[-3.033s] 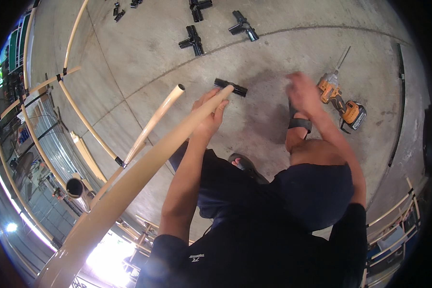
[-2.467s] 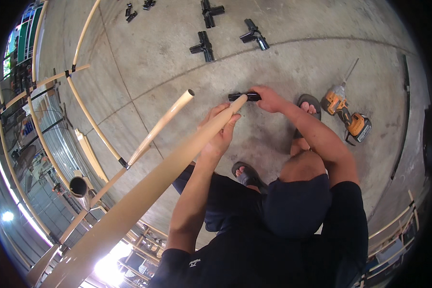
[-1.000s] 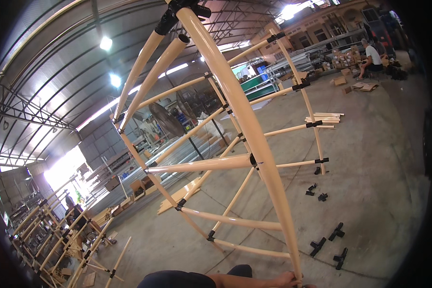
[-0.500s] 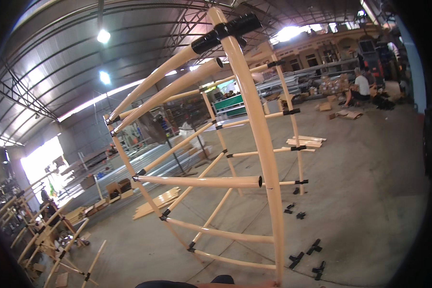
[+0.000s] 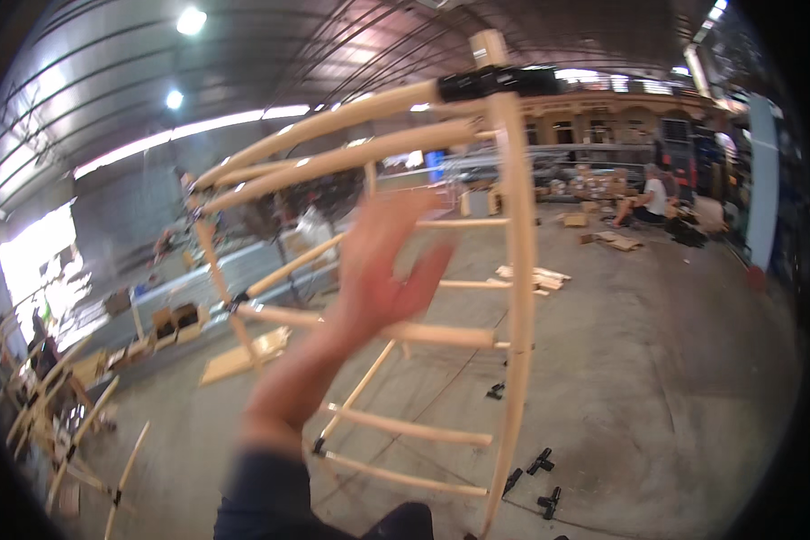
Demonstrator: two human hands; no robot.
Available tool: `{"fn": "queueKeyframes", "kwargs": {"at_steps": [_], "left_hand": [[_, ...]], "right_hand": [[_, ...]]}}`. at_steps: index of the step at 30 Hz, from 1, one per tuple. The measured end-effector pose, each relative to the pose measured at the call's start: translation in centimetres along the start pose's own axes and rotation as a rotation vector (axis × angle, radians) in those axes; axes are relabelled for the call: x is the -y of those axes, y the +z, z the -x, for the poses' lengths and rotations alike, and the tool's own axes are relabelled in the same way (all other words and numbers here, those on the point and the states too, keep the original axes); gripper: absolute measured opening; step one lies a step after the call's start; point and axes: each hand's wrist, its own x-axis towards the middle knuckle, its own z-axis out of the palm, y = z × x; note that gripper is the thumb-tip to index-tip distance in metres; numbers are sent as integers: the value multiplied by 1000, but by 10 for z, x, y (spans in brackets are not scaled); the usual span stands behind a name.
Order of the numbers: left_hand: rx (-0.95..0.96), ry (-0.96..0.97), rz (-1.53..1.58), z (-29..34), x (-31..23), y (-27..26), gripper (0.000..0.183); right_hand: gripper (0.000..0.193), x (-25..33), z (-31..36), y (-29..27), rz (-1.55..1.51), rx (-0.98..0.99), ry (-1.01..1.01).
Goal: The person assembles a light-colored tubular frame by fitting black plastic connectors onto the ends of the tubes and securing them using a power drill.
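Note:
My left hand is raised in front of a frame of tan pipes, open, with its thumb apart from the blurred fingers and nothing in it. Behind the fingers and wrist run the frame's tan cross pipes; whether I touch any cannot be made out. A tall tan upright pipe stands to the right of the hand. Near its top a black pipe joint clasps it and takes in an upper rail. Below that, a second tan pipe slants from the far left corner toward the upright. My right hand is out of view.
Several black joints lie on the concrete floor at the upright's foot. Tan pipes are stacked farther back. Another pipe structure stands at the left. At the far right a person sits near cardboard boxes.
My left hand has come up into view from the lower edge. The view has shifted, so the upright's top now sits farther right and lower in the picture.

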Motion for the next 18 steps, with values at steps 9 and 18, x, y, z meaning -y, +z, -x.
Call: {"fn": "queueKeyframes", "kwargs": {"at_steps": [9, 18], "left_hand": [[54, 5, -402, -110, 85, 34, 41], [-19, -7, -385, -106, 79, 41, 29]], "right_hand": [[57, 80, -32, -31, -75, 71, -243], [62, 71, -39, -37, -184, 137, -214]]}}
